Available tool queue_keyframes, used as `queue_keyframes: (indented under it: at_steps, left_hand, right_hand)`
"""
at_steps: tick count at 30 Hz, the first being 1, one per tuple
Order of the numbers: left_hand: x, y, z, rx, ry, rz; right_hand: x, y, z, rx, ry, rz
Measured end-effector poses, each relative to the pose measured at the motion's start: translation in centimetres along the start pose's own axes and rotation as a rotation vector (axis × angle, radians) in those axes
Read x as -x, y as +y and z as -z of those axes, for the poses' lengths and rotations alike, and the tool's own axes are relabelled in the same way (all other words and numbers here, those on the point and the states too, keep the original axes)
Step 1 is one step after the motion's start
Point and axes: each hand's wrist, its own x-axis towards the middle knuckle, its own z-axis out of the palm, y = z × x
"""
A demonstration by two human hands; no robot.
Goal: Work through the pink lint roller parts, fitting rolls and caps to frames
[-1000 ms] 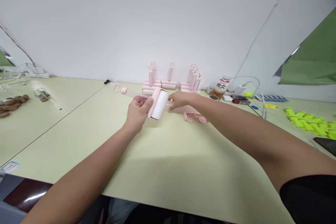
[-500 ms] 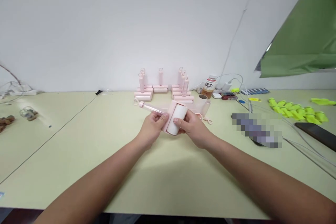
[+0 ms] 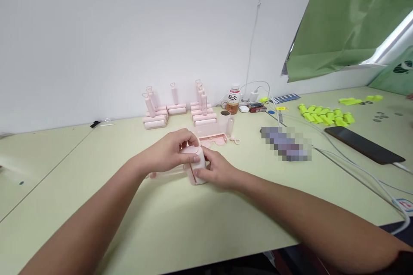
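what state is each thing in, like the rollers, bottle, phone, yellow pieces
Pink plastic roller with white cylindrical roll, held by left grip and right grip, handle pointing left
Pink plastic rollers at the back, standing, handles upright
Clear plastic bottle of amber drink, upright, capped
Black rectangular phone, flat, screen dark
Neon-yellow plastic pieces, lying in groups

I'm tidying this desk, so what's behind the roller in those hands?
Behind the roller, the table holds a pink casing, a white roll and a clear tube. What lies directly behind the roller, left hand and right hand is covered and can't be seen.
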Motion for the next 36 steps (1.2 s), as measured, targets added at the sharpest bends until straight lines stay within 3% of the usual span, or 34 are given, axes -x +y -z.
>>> queue_keyframes:
  at_steps: [6, 13, 20, 26, 31, 36]
  left_hand:
    - [-0.9, 0.0, 1.0, 0.052, -0.204, 0.103]
    - [-1.5, -0.2, 1.6, 0.058, -0.261, 0.087]
    - [-1.6, -1.3, 1.0, 0.052, -0.128, 0.063]
    - [-0.8, -4.5, -0.3, 0.221, 0.038, 0.088]
    - [-0.2, -7.0, -1.9, 0.207, 0.107, 0.147]
    - [-0.9, -7.2, -3.3, 0.168, 0.100, 0.121]
  right_hand:
    - [0.2, 0.6, -0.6, 0.004, -0.069, -0.036]
    - [-0.3, 0.7, -1.0, 0.229, 0.055, 0.075]
    - [-1.0, 1.6, -2.0, 0.087, 0.262, 0.002]
    - [-1.4, 2.5, -1.0, 0.080, 0.396, 0.010]
    - [-1.8, 3.0, 0.1, 0.041, 0.363, -0.015]
    - [-1.7, 2.2, 0.3, 0.117, 0.268, -0.006]
